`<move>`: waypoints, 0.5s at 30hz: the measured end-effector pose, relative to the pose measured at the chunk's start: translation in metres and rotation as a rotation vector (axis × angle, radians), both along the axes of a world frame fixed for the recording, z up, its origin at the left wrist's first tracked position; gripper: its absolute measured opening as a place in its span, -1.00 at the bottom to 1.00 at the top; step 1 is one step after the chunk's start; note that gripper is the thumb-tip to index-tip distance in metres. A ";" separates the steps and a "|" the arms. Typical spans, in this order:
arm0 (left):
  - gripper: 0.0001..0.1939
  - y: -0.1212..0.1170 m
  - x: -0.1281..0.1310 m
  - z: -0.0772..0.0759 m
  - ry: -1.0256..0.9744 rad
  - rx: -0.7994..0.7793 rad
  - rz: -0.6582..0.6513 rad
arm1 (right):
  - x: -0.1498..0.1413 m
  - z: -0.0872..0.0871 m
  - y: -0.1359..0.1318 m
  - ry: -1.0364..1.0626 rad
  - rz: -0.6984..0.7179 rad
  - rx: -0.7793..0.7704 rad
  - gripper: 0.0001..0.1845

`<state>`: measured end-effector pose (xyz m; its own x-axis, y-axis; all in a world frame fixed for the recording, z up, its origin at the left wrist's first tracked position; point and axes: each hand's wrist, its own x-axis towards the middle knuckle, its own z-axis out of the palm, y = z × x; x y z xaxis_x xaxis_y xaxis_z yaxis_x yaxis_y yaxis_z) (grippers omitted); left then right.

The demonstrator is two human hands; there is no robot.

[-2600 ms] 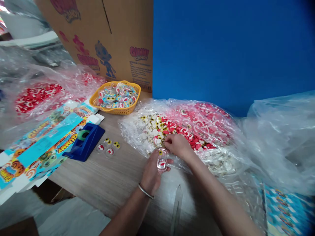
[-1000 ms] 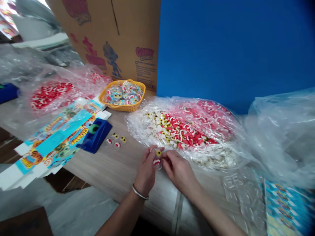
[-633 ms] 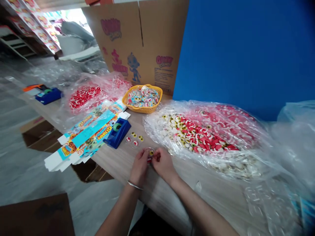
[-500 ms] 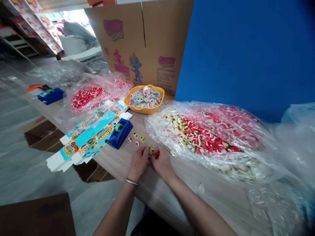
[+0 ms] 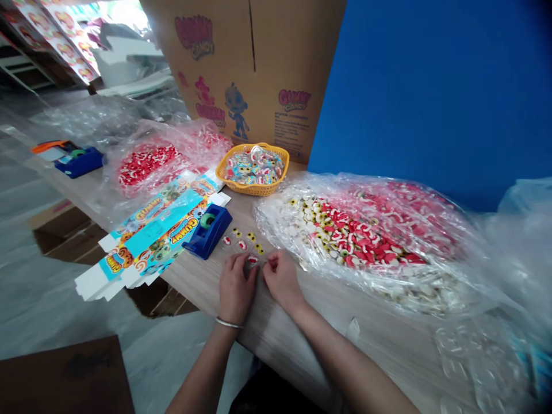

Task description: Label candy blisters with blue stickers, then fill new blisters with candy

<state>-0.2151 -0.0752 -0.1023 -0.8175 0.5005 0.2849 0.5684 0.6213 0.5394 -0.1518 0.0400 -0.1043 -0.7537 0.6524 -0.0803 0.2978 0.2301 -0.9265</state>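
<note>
Blue dispensers, 2 counted: the far dispenser (image 5: 79,162) at 10 o'clock from the hands, near the left end of the table (image 5: 196,283); the near dispenser (image 5: 209,232), also at 10, touching the flats (image 5: 149,230). Flats lie at 9 to 10, several layers, exact number not readable; their lower-left corner overhangs the table edge. Small bag (image 5: 149,164) of red-and-white candy: 1, at 11, behind the flats.

Shells (image 5: 242,245): 3 on the table at 11 to 12, in a slanting row; each shows yellow eyes above one red-and-white piece. Yellow basket (image 5: 254,189): 1, at 12, against the carton (image 5: 259,75); packed shells inside, too heaped to count.

Left hand (image 5: 236,287): thumb and fingers apart, curved around the near end of the rightmost shell; contact unclear. Right hand (image 5: 282,279): curled, fingertips drawn together just beside that shell; cannot tell whether they pinch anything.

Large bag (image 5: 366,236): 1, at 2, mixed candy, uncountable. White scrap (image 5: 353,329): 1, at 4. Clear trays (image 5: 474,356): at 4, farther out, number unclear.

Open room: narrow bare patch between near dispenser and left hand; wider strip from 3 to 5, below the large bag.
</note>
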 end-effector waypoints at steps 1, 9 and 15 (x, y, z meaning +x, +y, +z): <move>-0.71 0.001 -0.002 -0.001 0.004 -0.002 -0.015 | 0.007 0.001 0.000 0.007 0.017 -0.005 -0.85; -0.67 0.005 -0.009 0.002 0.067 -0.108 -0.103 | 0.106 0.019 0.004 0.060 0.061 -0.272 -0.95; -0.63 0.005 -0.014 0.008 0.139 -0.148 -0.155 | 0.198 0.040 0.007 0.097 -0.061 -0.539 -0.85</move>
